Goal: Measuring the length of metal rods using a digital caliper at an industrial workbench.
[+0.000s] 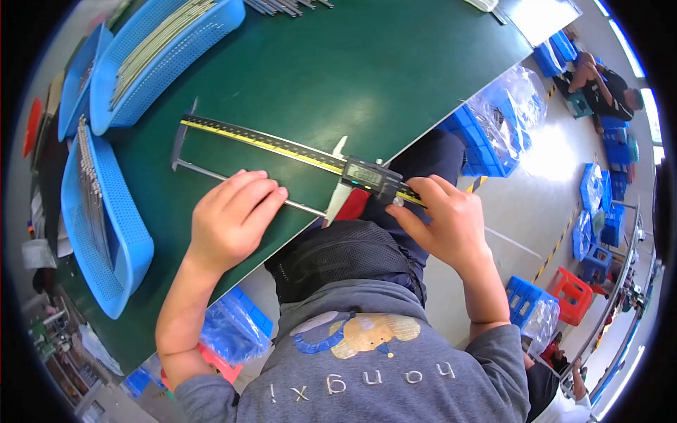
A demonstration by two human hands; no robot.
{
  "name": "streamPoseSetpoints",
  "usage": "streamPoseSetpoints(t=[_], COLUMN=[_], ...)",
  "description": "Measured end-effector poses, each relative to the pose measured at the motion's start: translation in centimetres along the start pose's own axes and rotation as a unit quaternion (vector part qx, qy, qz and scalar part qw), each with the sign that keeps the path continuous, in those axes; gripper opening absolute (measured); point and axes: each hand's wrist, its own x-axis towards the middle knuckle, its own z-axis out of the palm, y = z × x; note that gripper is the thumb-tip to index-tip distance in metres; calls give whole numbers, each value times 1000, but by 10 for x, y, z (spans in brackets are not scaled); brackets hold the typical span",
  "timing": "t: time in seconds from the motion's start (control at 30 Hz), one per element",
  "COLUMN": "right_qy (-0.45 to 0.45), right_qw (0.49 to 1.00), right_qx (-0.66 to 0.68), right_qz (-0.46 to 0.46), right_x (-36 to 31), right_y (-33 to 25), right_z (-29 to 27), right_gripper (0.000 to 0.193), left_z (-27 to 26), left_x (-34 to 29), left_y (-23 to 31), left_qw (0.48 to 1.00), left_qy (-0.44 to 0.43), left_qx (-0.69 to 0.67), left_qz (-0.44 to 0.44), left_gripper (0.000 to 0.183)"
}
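A long digital caliper (264, 141) with a black-and-yellow beam lies slantwise over the green table, its display end past the front edge. My right hand (444, 218) is closed on the display end, thumb beneath and fingers over the beam. Between the caliper's jaws runs a thin metal rod (305, 208), one end at the far-left jaw and the other at the sliding jaw near my lap. My left hand (236, 215) grips the rod near its middle, fingers bent over it. The fingers hide that stretch of the rod.
Blue perforated baskets (144, 247) holding metal rods stand along the table's left side. More loose rods (285, 7) lie at the far edge of the green table (395, 70). Right of the table are blue crates (479, 141) with plastic bags, and a seated person (606, 92) farther off.
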Motion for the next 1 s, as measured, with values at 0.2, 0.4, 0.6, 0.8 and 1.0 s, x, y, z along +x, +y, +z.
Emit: streamPoseSetpoints(t=[0.2,0.4,0.6,0.8,1.0], right_qy=[14,0,-10,-13,2], right_qw=[1000,1000,1000,1000,1000], right_qx=[2,17,20,10,-9], right_qz=[7,8,-2,0,8], right_x=[-13,-16,-11,-12,-14], right_y=[4,5,3,2,3], right_z=[-3,-8,-11,-11,-11], right_gripper=[27,28,26,25,27], left_z=[10,13,5,6,8], left_x=[1,2,1,2,2], left_y=[10,12,9,6,6], left_qw=[999,999,999,999,999], left_qy=[23,36,31,43,48], left_qx=[22,1,-2,18,7], left_qz=[42,32,25,25,18], left_gripper=[16,19,21,11,14])
